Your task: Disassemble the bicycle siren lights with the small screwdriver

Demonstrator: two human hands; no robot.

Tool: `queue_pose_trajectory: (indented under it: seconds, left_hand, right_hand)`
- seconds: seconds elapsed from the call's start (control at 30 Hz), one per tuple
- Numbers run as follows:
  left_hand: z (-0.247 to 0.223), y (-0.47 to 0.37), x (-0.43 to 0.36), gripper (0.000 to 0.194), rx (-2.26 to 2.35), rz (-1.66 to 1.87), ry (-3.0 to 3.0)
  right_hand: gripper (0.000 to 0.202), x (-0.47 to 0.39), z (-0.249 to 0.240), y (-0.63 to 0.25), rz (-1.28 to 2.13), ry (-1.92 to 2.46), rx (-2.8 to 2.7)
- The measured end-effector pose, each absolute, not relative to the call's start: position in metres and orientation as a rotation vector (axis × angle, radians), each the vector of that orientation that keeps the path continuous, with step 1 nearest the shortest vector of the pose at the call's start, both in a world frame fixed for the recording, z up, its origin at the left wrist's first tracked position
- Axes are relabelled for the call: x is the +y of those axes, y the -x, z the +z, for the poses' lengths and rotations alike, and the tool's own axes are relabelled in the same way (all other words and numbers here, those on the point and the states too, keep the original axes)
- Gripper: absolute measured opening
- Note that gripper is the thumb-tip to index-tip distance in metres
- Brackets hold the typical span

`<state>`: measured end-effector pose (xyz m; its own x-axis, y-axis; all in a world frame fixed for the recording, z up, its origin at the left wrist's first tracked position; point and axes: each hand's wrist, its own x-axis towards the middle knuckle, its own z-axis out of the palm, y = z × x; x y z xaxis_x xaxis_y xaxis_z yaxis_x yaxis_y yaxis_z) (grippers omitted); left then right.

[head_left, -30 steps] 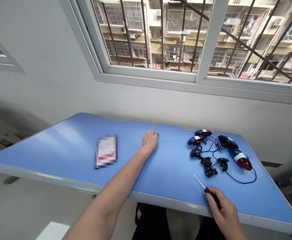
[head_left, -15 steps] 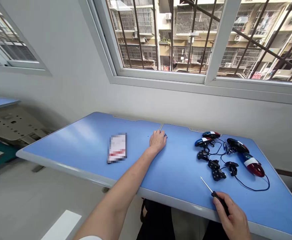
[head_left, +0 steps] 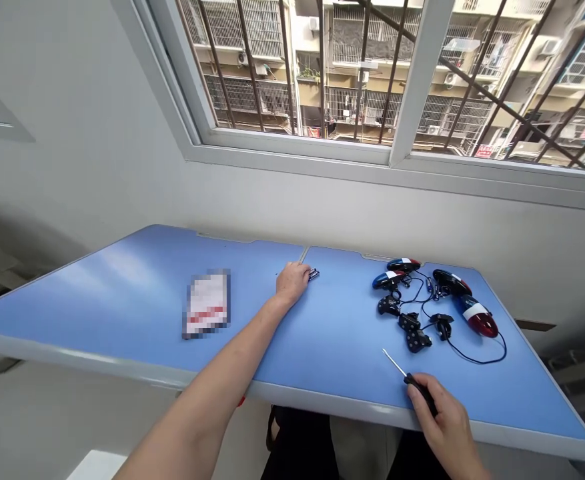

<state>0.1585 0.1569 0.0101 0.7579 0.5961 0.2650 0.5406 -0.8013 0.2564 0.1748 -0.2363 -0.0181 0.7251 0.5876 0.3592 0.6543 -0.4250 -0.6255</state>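
Note:
My right hand [head_left: 445,417] is closed around the black handle of a screwdriver [head_left: 421,392] near the table's front edge, its thin metal shaft pointing up and left over the tabletop. Far out near the back seam, my left hand [head_left: 292,281] rests low on the table with its fingers curled. Small dark, shiny stick-like pieces [head_left: 313,274] show at its fingertips; they are too small to name, and the fingers partly cover them. To the right lie several bike horn-like lights [head_left: 478,317] with red, white and blue shells, wired to black button clamps [head_left: 417,340].
A blue table [head_left: 137,300] stands against a white wall under a barred window. A blurred white packet with a red stripe [head_left: 207,303] lies left of my left arm. One black cable [head_left: 482,362] loops toward the table's right edge.
The view has turned to the right, so everything appears further left. More of the small dark pieces shows beside my left fingertips. My right hand keeps its hold on the screwdriver.

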Motion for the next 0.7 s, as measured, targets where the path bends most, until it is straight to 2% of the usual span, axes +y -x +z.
queue_pose_trajectory:
  seconds: [0.17, 0.4, 0.7]
  left_hand:
    - [0.013, -0.156, 0.156, 0.027, 0.931, 0.572, -2.758]
    - [0.026, -0.153, 0.144, 0.030, 0.883, 0.859, -2.701]
    - [0.040, -0.186, 0.034, 0.018, 0.135, 0.938, -2.719]
  right_hand:
    - [0.028, -0.229, -0.004, -0.170, -0.177, 2.109, -0.962]
    - [0.022, -0.230, -0.014, -0.172, -0.246, 2.067, -1.004]
    - [0.018, -0.231, -0.020, -0.171, -0.246, 2.045, -0.983]
